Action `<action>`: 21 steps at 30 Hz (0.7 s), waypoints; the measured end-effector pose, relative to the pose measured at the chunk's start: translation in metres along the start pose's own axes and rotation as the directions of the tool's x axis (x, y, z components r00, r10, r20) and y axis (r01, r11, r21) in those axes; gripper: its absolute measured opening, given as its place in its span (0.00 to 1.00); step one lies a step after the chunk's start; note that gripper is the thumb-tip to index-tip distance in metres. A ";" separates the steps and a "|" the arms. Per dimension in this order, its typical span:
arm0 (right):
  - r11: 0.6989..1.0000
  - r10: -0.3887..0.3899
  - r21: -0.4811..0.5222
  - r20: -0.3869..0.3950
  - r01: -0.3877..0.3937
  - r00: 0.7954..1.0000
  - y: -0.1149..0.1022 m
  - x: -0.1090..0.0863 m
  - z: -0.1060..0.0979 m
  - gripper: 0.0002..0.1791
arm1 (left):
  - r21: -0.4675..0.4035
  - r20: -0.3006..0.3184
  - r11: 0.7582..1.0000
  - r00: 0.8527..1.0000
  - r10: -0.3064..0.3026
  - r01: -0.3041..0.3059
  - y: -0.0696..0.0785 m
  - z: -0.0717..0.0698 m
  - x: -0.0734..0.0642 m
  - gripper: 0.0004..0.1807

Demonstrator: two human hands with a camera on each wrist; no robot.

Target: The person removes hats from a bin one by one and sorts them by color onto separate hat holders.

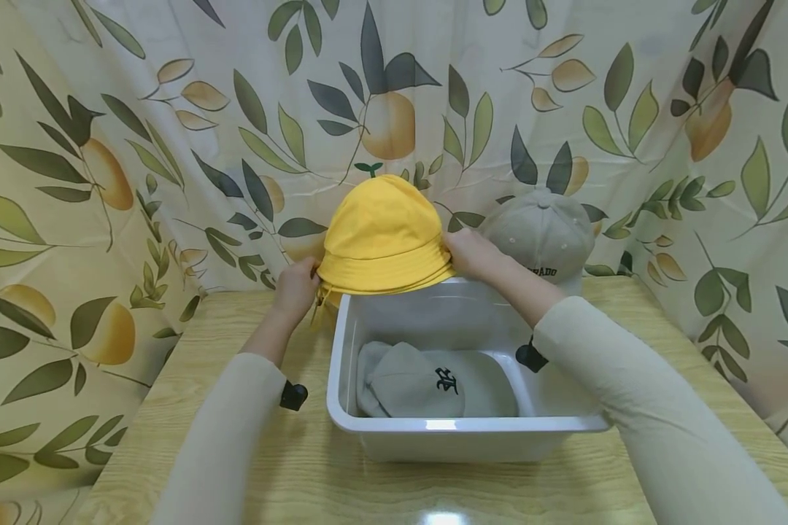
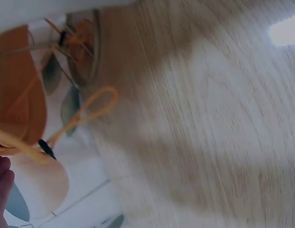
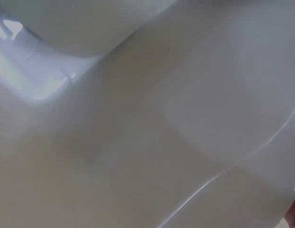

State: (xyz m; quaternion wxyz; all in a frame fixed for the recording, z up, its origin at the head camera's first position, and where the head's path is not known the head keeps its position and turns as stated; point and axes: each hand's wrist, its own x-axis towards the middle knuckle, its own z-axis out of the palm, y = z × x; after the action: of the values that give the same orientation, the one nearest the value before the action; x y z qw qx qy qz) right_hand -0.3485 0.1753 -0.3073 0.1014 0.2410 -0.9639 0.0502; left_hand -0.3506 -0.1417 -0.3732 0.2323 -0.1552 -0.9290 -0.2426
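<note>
A yellow bucket hat (image 1: 387,230) with a small green sprout on top is held over the back left rim of the white plastic bin (image 1: 460,445). My left hand (image 1: 295,288) grips the left side of its brim. On the other side, my right hand (image 1: 470,253) holds the brim's right edge. The left wrist view catches the hat's orange-looking underside (image 2: 21,90) and a looped cord (image 2: 97,104) hanging from it, with fingertips (image 2: 2,183) at the edge. Inside the bin lies a grey-green cap (image 1: 407,383) with a black letter.
Behind the bin's back right stands a light grey cap (image 1: 541,230) with dark lettering, partly covered by my right arm. The wooden table (image 1: 302,452) carries everything. A curtain (image 1: 236,146) with fruit and leaf print hangs along the back and sides.
</note>
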 end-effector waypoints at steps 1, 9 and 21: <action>1.000 0.002 0.004 -0.003 -0.001 1.000 0.000 0.000 0.000 0.08 | -0.006 0.009 1.000 1.000 0.001 -0.001 0.001 -0.001 0.000 0.08; 0.999 0.032 0.002 0.030 -0.032 0.999 0.000 -0.003 -0.013 0.09 | 0.047 -0.092 0.968 0.964 0.248 -0.245 0.004 -0.019 -0.006 0.12; 0.999 -0.008 0.033 0.196 0.001 0.981 -0.012 -0.023 -0.063 0.07 | -0.330 0.056 0.943 0.998 -0.023 0.040 0.046 -0.086 0.006 0.15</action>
State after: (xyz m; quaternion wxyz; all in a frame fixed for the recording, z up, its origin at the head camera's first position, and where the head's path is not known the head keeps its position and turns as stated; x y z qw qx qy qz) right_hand -0.3123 0.1841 -0.2500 0.0023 0.2486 -0.9677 0.0416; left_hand -0.3068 -0.1468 -0.2862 0.1752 -0.1831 -0.8831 -0.3949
